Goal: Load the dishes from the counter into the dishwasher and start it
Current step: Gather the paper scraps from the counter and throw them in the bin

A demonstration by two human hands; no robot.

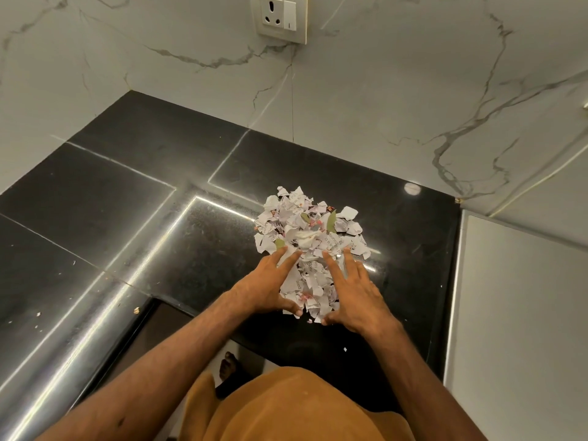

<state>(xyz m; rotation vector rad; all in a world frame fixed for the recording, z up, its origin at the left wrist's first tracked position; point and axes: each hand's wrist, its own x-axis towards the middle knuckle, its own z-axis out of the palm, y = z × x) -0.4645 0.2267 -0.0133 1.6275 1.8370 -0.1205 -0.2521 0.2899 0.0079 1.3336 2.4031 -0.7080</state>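
Black polished granite makes up the counter [127, 192] in front of you, an L-shaped top set into a corner of white marble-look wall [413, 74] with a socket and switch plate [278, 17] high on it. On the counter, near its front edge, lies a pile of torn paper scraps [311, 230], printed bits mixed with a few green leaves [331, 219]. Your left hand [264, 291] and right hand [356, 297] bracket the near half of that pile, one on each side. The fingers are spread and nearly straight, lying on the scraps, and the thumbs turn inward along the near rim. Neither hand grasps anything; both are flat and released, set like two walls. Judging by that placing, you are herding the scraps into a tighter heap so they can be scooped off the counter, which would explain why the thumbs close the gap at the front. Stray flecks [136, 310] lie well apart on the left stretch of the granite, and one white chip [345, 349] sits near the edge in front of you. A pale cabinet panel [515, 313] stands just beside the counter on the right. As for the task itself, no dishes and no dishwasher appear in this view, so I cannot tell where they are; loading seems not yet begun.
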